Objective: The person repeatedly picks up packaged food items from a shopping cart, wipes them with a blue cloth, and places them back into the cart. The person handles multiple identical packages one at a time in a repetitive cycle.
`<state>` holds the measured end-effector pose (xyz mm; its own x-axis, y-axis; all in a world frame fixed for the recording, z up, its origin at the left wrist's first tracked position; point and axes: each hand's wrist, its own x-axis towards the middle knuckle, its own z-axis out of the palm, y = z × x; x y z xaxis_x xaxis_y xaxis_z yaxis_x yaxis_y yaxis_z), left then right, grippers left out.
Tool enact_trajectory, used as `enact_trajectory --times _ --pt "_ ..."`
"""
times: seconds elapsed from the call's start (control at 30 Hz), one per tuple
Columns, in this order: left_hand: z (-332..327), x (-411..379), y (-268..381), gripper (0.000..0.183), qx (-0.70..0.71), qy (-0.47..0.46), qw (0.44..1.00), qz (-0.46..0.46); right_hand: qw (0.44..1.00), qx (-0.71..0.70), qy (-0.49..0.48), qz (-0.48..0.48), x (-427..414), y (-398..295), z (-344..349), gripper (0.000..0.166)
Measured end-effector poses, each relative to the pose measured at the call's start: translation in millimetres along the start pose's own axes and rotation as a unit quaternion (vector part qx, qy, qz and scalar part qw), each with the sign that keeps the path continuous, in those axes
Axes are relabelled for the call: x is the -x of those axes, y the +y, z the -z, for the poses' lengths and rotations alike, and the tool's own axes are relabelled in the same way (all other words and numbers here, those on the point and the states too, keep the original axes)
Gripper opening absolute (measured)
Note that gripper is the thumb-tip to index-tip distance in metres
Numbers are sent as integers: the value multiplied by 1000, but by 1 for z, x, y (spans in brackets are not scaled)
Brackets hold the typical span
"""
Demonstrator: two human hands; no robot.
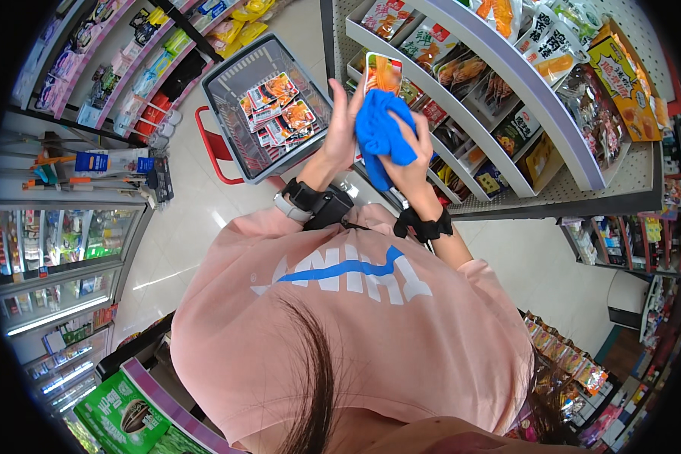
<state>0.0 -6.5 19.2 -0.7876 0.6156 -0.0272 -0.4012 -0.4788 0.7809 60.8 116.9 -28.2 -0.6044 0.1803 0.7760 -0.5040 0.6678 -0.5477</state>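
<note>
In front of my chest, my left hand (339, 127) holds a flat snack packet (383, 71) upright, thumb raised and apart from it. The packet has an orange food picture, and its lower part is hidden. My right hand (411, 150) grips a bunched blue cloth (383, 122) against the packet's face. To the left on the floor stands a grey plastic shopping basket (227, 93) with a red handle (210, 144). Several similar snack packets (278, 108) lie in a loose pile inside it.
Close on the right, a tiered display shelf (511, 96) holds packaged snacks in divided rows. Shelves of hanging goods (119, 68) stand at the upper left. Glass-door coolers (62, 238) line the left side. Behind me is a low shelf with a green packet (122, 411).
</note>
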Motion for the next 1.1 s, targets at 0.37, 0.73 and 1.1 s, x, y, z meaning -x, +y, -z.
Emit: enact_trajectory --times 0.37,0.73,1.1 --pt "0 -4 -23 76 56 -15 998 27 998 64 -3 16 -26 1 14 59" --pt "16 -16 -6 58 112 27 992 44 985 71 -139 72 15 22 47 45" --pt "4 -11 -20 66 -29 71 996 51 990 134 -25 34 -5 18 25 60"
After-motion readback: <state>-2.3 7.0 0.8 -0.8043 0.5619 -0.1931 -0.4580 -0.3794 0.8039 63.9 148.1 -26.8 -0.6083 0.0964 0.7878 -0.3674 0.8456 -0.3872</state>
